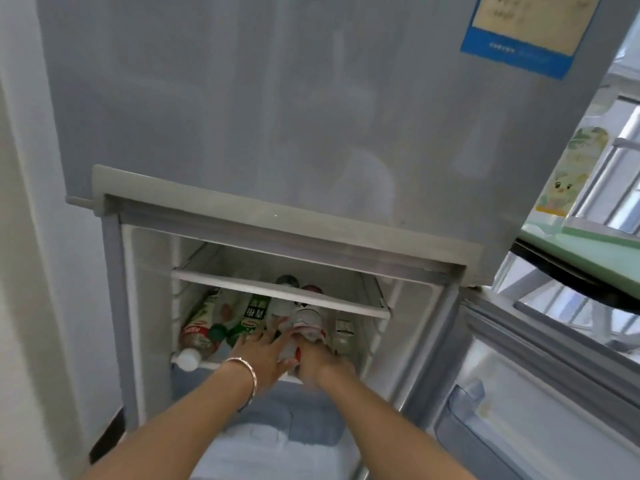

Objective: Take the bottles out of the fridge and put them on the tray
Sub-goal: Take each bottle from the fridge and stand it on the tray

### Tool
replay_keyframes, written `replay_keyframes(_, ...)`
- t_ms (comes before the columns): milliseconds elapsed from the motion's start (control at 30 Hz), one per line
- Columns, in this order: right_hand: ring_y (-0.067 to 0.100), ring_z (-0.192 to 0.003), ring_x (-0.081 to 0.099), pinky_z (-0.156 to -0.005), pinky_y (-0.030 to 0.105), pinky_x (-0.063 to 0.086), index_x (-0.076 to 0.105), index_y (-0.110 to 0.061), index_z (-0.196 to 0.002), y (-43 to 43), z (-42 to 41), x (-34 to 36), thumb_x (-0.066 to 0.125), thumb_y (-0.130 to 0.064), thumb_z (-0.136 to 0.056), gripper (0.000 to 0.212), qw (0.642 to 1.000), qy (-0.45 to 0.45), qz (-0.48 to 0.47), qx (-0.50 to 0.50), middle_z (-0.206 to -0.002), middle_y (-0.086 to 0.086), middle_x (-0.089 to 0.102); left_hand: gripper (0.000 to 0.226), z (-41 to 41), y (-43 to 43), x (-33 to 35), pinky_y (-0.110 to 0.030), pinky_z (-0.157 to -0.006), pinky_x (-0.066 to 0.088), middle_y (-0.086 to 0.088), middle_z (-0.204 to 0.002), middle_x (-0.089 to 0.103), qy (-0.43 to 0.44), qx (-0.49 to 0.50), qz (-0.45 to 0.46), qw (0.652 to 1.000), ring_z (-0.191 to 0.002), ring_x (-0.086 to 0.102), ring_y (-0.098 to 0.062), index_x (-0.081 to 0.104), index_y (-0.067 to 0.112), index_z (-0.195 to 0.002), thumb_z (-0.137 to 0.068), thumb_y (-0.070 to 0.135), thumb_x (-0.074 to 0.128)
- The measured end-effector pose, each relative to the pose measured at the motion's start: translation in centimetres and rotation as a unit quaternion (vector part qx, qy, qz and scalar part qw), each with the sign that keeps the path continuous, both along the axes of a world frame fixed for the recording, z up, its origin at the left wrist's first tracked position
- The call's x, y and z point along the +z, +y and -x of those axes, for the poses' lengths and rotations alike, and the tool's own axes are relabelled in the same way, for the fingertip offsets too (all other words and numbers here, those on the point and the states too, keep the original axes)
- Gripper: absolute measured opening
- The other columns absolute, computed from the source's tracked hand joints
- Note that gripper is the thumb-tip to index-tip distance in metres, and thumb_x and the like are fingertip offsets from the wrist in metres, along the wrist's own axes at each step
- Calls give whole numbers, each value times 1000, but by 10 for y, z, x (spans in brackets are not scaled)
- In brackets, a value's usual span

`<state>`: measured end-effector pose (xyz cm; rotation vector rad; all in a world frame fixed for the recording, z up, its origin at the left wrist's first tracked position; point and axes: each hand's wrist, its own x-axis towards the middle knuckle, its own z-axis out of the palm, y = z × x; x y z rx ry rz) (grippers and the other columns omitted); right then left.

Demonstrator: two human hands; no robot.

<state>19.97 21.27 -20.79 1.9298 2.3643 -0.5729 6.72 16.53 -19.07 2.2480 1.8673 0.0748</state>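
Observation:
The fridge's lower compartment (114,306) stands open, and several bottles lie on its lower shelf. A red-labelled bottle with a white cap (194,336) lies at the left, a green-labelled bottle (250,315) beside it. My left hand (265,355), a bangle on its wrist, reaches in with fingers spread against a clear bottle (278,311). My right hand (317,362) is closed around the neck end of a red-and-white labelled bottle (308,322). A small clear bottle (343,332) lies at the right. No tray is in view.
An empty white shelf (277,292) sits just above the bottles. The fridge door (540,393) hangs open to the right. The upper door (277,98) is closed. A green surface (581,249) and a white wall (27,237) flank the fridge. A drawer (284,420) lies below.

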Motion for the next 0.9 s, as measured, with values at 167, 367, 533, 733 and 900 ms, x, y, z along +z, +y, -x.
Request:
replay_keyframes(167, 26, -119, 54, -76, 18, 37, 46, -17, -139, -13, -4, -20, 46, -27, -98, 42, 994, 41, -99, -20, -134, 9, 53, 69, 4, 7, -8, -52, -119, 16, 2, -164, -2, 2, 5, 5, 1000, -151, 6, -29, -1, 31, -154, -97, 52, 31)
replay_keyframes(367, 33, -105, 60, -78, 35, 48, 39, -20, -135, -55, -12, -1, 53, -2, -91, 50, 978, 13, -191, -89, -125, 16, 52, 82, -3, -2, 8, -47, -120, 20, -3, -164, 0, -38, -8, -15, 999, -151, 6, -27, -1, 26, -155, -93, 40, 50)
replay_keyframes(533, 33, -98, 62, -72, 37, 45, 43, -18, -126, -88, -25, 54, 46, -2, -94, 36, 960, -14, -271, -62, -116, 14, 59, 91, -12, -17, 40, -43, -120, 22, -7, -164, 3, -70, -36, -26, 997, -150, 9, -30, -2, 22, -155, -89, 27, 60)
replay_keyframes(733, 35, -98, 59, -76, 39, 44, 45, -19, -115, -141, -24, 123, 56, -19, -92, 25, 964, -11, -266, 10, -112, 13, 60, 77, -32, -54, 81, -35, -105, 41, -11, -146, 41, -106, -97, -14, 990, -128, 49, -29, 25, 12, -145, -83, 29, 67)
replay_keyframes(900, 35, -104, 58, -85, 40, 47, 42, -15, -123, -172, -42, 189, 60, -18, -88, 40, 985, 14, -172, 17, -113, 16, 61, 45, -43, -81, 120, -31, -90, 52, 0, -113, 66, -219, -154, -5, 964, -95, 61, -14, 53, 18, -115, -77, 30, 74)
